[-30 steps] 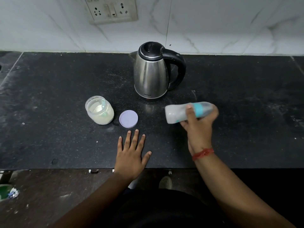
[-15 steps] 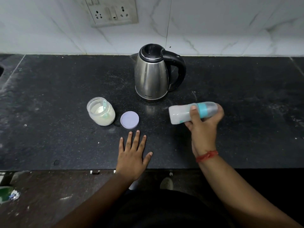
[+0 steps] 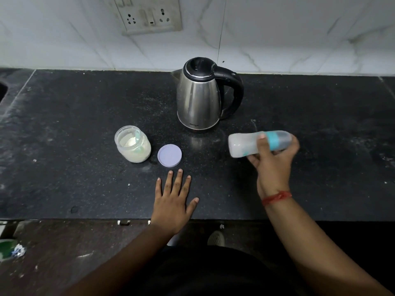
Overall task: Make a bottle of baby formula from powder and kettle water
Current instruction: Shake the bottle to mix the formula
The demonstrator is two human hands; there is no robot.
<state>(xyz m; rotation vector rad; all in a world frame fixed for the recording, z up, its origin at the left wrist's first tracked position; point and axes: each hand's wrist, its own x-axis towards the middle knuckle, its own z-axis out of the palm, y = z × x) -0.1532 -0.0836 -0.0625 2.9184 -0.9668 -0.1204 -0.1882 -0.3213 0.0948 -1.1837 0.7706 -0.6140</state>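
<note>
My right hand grips a baby bottle with a teal collar, held sideways above the counter; its base points left and it looks motion-blurred. Milky liquid shows inside. My left hand lies flat on the black counter, fingers spread, holding nothing. Just beyond its fingertips lies a lilac jar lid. Left of the lid stands an open jar of formula powder with a pale green scoop in it. A steel kettle with a black handle stands behind, lid closed.
A white wall socket sits on the marble backsplash above the counter. The counter's front edge runs just under my left wrist. A sink edge shows at the far left. Below, on the floor, lies a green object.
The bottle in my right hand has shifted slightly right and stays sideways and blurred, as in a shaking motion. My left hand has stayed flat on the counter.
</note>
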